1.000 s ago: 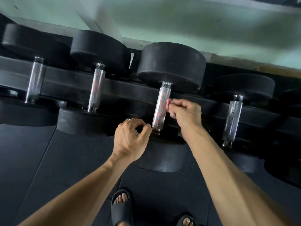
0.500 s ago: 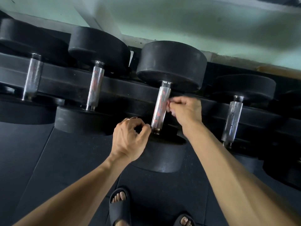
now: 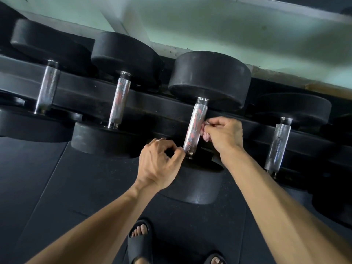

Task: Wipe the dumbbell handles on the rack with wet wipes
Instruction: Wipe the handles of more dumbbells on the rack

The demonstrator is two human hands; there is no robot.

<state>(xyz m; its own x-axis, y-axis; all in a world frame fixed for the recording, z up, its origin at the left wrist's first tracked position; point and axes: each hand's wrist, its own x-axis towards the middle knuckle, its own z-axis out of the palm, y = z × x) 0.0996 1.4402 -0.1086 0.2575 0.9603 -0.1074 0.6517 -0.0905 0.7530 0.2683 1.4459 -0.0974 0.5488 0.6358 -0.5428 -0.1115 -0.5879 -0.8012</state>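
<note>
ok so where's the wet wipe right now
In the head view, the crumpled pale pink wet wipe is pinched in the right hand, against the right side of the third knurled chrome dumbbell handle.

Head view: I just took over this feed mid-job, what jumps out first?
Centre frame, both hands work one knurled dumbbell handle flecked with reddish marks: the right hand pinches a crumpled pinkish wipe against its right side, while the left hand pinches near its lower end. Three more chrome handles sit along the black rack, with sandalled feet on the dark floor below.
</note>
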